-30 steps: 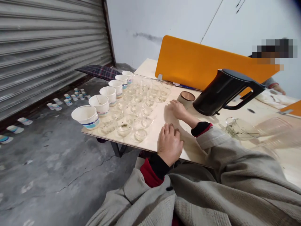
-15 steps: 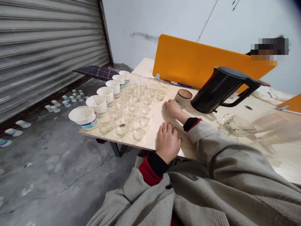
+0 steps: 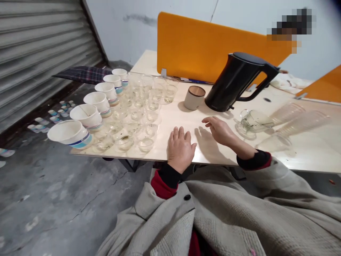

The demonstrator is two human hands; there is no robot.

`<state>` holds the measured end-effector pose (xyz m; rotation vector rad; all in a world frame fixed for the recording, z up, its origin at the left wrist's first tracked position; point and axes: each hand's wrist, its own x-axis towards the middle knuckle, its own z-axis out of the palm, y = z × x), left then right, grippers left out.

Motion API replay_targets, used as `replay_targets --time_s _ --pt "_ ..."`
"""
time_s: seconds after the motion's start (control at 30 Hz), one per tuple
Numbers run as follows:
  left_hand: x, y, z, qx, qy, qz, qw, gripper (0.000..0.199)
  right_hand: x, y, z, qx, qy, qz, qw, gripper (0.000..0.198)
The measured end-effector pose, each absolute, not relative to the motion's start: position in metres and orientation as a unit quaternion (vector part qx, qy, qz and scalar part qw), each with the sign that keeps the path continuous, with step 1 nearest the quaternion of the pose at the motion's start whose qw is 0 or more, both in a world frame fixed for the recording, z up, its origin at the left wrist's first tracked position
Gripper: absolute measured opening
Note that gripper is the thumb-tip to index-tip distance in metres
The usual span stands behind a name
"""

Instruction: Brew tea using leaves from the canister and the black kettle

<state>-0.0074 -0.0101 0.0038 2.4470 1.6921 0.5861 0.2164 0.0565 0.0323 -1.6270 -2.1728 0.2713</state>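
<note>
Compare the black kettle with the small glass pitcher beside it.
The black kettle is opaque and dark, while the glass pitcher is clear, with dark bits showing at its bottom. The kettle is far taller and has a closed lid; the pitcher is low and open-topped. Both stand on the table and have a handle, just beyond the right hand.

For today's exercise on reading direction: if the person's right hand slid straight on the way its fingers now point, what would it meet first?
The right hand points left and slightly away across bare table. The first thing in that line is probably the cluster of small glass cups; depth is unclear.
</note>
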Motion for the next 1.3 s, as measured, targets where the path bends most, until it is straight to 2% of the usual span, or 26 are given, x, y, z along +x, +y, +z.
replay_targets --time_s 0.2,0.4,0.47,0.53,0.73,0.87,1.03,1.3 --pt "-0.008 -0.009 0.005 0.807 0.562 0.177 0.044 0.054 0.22 0.029 0.012 -0.578 -0.786 0.1 0.194 0.044" --pt "-0.008 -0.008 0.002 0.807 0.563 0.175 0.033 0.054 0.193 0.028 0.027 -0.576 -0.81 0.046 0.102 0.038" --pt "-0.009 -0.008 0.002 0.807 0.563 0.176 0.035 0.054 0.191 0.025 0.028 -0.578 -0.808 0.05 0.105 0.035" --pt "-0.009 -0.007 0.002 0.806 0.564 0.175 0.037 0.053 0.194 0.02 0.025 -0.58 -0.797 0.07 0.15 0.032" --pt "-0.011 -0.004 -0.001 0.808 0.563 0.169 0.028 0.053 0.24 -0.008 0.021 -0.57 -0.701 0.096 0.418 0.033" --pt "-0.013 -0.003 -0.005 0.812 0.559 0.167 0.011 0.054 0.269 -0.034 0.027 -0.58 -0.652 0.141 0.467 0.031" --pt "-0.011 -0.003 -0.003 0.809 0.57 0.146 0.003 0.054 0.253 -0.027 0.026 -0.527 -0.739 0.152 0.391 0.041" --pt "-0.014 -0.002 -0.004 0.809 0.571 0.141 0.001 0.054 0.202 0.016 0.025 -0.528 -0.839 0.069 0.11 0.031"
